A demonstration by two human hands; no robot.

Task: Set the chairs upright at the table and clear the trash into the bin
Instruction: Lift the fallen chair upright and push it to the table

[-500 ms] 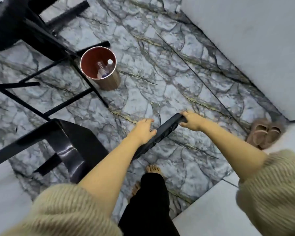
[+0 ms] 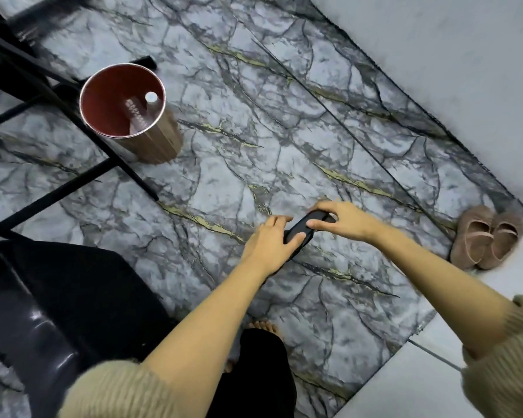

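Observation:
My left hand and my right hand both grip the top edge of a black chair's backrest, close together. The chair's glossy black seat lies at the lower left, under my left forearm. Its legs are hidden. A round wood-sided bin with a red inside stands on the floor at the upper left. In it lies a clear plastic bottle with a white cap.
Black table or chair legs cross the upper left beside the bin. A pair of brown slippers sits by the white wall at the right. Marble-patterned floor spreads between the bin and the wall.
My hands have slid closer together on the backrest, which now looks shorter between them. The view has dipped and moved closer, so the bin sits lower and larger.

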